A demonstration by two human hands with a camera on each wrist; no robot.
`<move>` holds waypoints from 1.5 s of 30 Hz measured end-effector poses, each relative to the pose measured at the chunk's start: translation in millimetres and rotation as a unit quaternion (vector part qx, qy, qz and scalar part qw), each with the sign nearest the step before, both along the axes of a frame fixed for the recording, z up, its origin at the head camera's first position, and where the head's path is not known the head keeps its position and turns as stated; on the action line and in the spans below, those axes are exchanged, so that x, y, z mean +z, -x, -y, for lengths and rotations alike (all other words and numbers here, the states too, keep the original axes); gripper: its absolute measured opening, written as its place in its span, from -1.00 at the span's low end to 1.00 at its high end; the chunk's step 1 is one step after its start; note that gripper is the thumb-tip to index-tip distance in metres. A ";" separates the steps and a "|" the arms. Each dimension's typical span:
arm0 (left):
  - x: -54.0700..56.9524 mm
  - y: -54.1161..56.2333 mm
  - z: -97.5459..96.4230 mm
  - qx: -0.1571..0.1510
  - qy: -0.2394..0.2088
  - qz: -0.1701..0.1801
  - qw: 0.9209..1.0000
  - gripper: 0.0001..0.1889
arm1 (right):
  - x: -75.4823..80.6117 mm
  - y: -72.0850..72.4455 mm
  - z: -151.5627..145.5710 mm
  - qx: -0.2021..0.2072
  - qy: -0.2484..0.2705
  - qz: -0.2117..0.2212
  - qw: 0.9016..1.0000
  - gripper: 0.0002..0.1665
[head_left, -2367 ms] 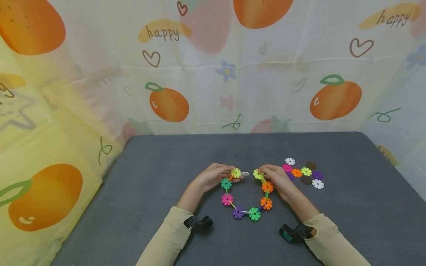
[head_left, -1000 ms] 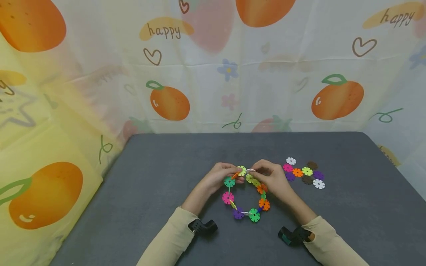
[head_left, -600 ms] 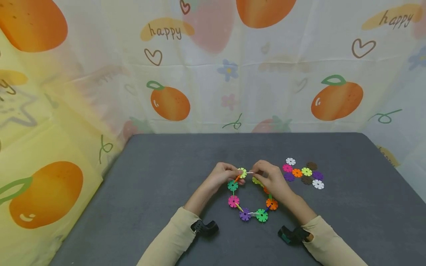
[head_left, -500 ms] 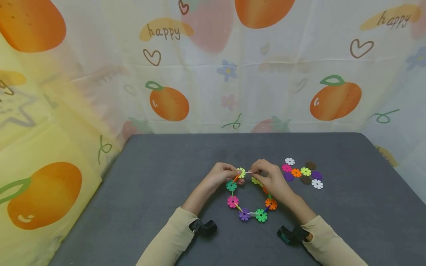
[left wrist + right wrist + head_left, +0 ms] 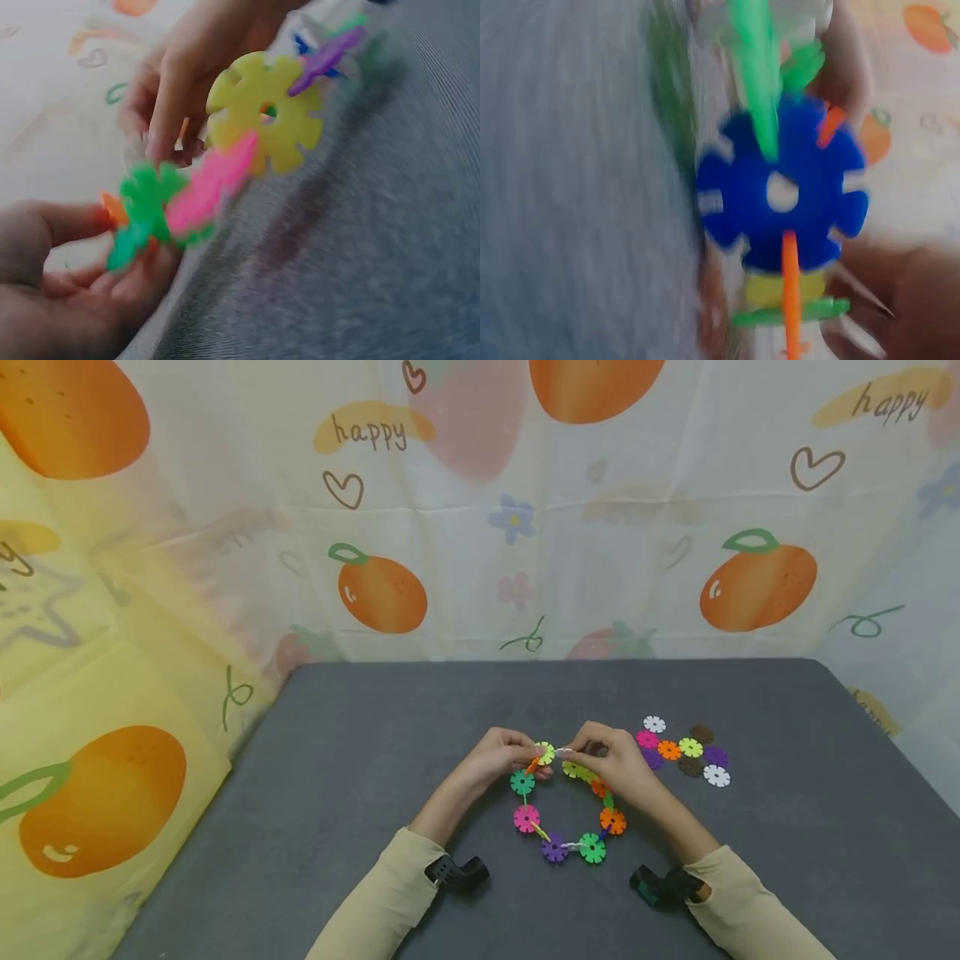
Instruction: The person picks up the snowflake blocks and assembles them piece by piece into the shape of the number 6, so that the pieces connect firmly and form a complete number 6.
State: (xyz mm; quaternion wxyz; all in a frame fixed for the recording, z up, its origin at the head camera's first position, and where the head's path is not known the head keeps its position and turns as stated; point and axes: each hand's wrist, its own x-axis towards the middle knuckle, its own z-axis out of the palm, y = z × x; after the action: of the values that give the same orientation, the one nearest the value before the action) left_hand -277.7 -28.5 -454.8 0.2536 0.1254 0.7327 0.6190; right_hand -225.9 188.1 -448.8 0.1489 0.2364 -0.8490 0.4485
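A chain of interlocking notched flower-shaped plastic discs hangs in a ring between both hands. At its upper left, my left hand [image 5: 495, 760] pinches a yellow-green disc [image 5: 547, 752]. My right hand [image 5: 613, 764] pinches a white disc [image 5: 561, 752] slotted beside it, and the chain's other end, with a yellow-green disc [image 5: 572, 769], sits just under the right fingers. Along the ring run a teal disc [image 5: 522, 782], a pink disc [image 5: 527, 818], a purple disc [image 5: 555, 848], a green disc [image 5: 592, 848] and an orange disc [image 5: 612, 821]. Blurred close up in the right wrist view is a blue disc [image 5: 735, 202].
Loose flower discs lie right of the right hand, among them a white disc [image 5: 717, 776], an orange disc [image 5: 669, 750] and a brown disc [image 5: 691, 767]. The grey table [image 5: 375, 718] ends at a fruit-printed cloth [image 5: 465, 568] behind.
The right hand has left the yellow-green disc at the chain's right end and moved left to pinch the white disc. The left hand has shifted slightly right; the chain's lower part has swung rightward.
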 end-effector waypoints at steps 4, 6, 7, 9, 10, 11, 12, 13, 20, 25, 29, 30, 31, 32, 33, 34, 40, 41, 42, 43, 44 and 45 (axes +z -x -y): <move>-1.2 0.2 4.4 0.031 0.017 -0.017 0.999 -0.77 | -0.5 1.3 -9.5 -0.092 -0.027 -0.040 0.995 -0.88; -1.2 1.1 7.1 0.040 -0.018 -0.002 0.999 -0.78 | 1.0 1.6 -14.4 -0.102 0.032 0.027 0.994 -0.95; -1.1 1.6 8.1 0.036 -0.036 0.006 0.999 -0.77 | 1.3 1.8 -16.7 -0.096 0.077 0.076 0.989 -0.93; -1.0 2.6 9.6 0.025 -0.049 0.002 0.998 -0.75 | 2.6 1.7 -19.5 -0.077 0.140 0.163 0.974 -0.77; -0.8 3.1 9.9 0.019 -0.051 0.003 0.999 -0.74 | 2.9 2.1 -20.4 -0.066 0.162 0.198 0.964 -0.69; -0.5 3.7 9.7 0.014 -0.051 0.005 0.999 -0.73 | 3.5 2.2 -20.7 -0.054 0.179 0.223 0.957 -0.63; -0.3 4.2 9.5 0.010 -0.048 0.003 0.999 -0.73 | 3.7 2.5 -20.6 -0.043 0.192 0.240 0.951 -0.58; -0.2 4.6 9.1 0.007 -0.044 -0.002 0.999 -0.72 | 3.5 2.8 -20.1 -0.037 0.201 0.251 0.946 -0.56; 0.6 5.9 5.4 -0.006 -0.066 0.030 0.997 -0.70 | -1.1 2.0 -11.8 -0.012 0.227 0.278 0.933 -0.56; 0.9 5.7 3.7 0.005 -0.067 0.044 0.997 -0.70 | -1.9 -0.5 -6.6 -0.014 0.220 0.249 0.943 -0.62; 1.0 5.5 2.8 0.009 -0.063 0.046 0.997 -0.70 | -0.6 -3.0 -3.5 -0.019 0.195 0.232 0.953 -0.69; 1.0 5.3 2.7 0.009 -0.063 0.047 0.997 -0.70 | -0.3 -3.5 -2.7 -0.020 0.186 0.229 0.955 -0.70; 1.1 5.1 2.5 0.009 -0.062 0.046 0.997 -0.69 | -0.2 -4.1 -2.3 -0.022 0.178 0.227 0.957 -0.72; 1.2 4.6 2.4 0.007 -0.061 0.046 0.997 -0.69 | -0.1 -4.6 -2.0 -0.023 0.171 0.223 0.959 -0.73; 1.5 4.3 2.3 0.007 -0.061 0.048 0.997 -0.69 | -0.3 -4.8 -1.8 -0.022 0.167 0.220 0.961 -0.75; 1.5 4.1 2.2 0.006 -0.061 0.048 0.997 -0.69 | -0.8 -4.8 -1.6 -0.022 0.162 0.215 0.963 -0.76; 0.2 2.5 0.9 0.006 -0.064 0.048 0.997 -0.69 | -2.6 -5.1 0.0 -0.013 0.146 0.180 0.973 -0.86; 0.1 2.2 0.8 0.007 -0.065 0.047 0.997 -0.69 | -2.7 -5.1 0.3 -0.011 0.142 0.175 0.974 -0.87; 0.0 2.3 0.6 0.010 -0.067 0.050 0.996 -0.69 | -2.8 -5.1 0.7 -0.010 0.135 0.170 0.976 -0.87; 0.0 2.2 0.4 0.012 -0.069 0.048 0.996 -0.69 | -3.0 -4.9 1.0 -0.009 0.129 0.165 0.978 -0.88; 0.0 2.1 0.3 0.014 -0.071 0.047 0.996 -0.70 | -2.8 -4.9 1.3 -0.008 0.123 0.161 0.979 -0.88; 0.2 2.0 0.4 0.016 -0.074 0.047 0.996 -0.71 | -3.2 -4.6 1.4 -0.009 0.117 0.157 0.981 -0.88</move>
State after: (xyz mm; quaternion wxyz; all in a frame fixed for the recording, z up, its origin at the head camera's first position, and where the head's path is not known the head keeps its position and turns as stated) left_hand -279.6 -28.9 -454.6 0.2675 0.1032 0.6742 0.6806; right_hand -221.3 186.7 -451.9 0.0438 0.1364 -0.8058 0.5746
